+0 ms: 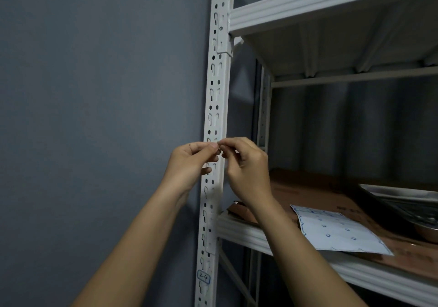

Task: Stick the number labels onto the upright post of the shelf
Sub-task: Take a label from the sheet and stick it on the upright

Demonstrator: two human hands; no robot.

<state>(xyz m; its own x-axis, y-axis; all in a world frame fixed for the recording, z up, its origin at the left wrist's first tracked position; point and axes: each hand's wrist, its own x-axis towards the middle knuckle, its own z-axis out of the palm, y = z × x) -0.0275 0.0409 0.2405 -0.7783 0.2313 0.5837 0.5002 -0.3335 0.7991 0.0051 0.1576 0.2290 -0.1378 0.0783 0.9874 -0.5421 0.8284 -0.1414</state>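
Note:
A white perforated upright post (216, 88) of the shelf rises through the middle of the view. Low on it sits a stuck label reading "24" (203, 277). Both my hands are raised in front of the post at mid height, fingertips meeting. My left hand (190, 162) and my right hand (246, 167) pinch something small between thumbs and forefingers at the post's face; the item itself is too small and hidden to make out. A white label sheet with blue outlines (336, 231) lies on the lower shelf.
A grey wall fills the left side. The white lower shelf board (239, 229) carries brown cardboard (315, 188) and a metal tray (407, 202) at the right. An upper shelf (308, 6) hangs overhead.

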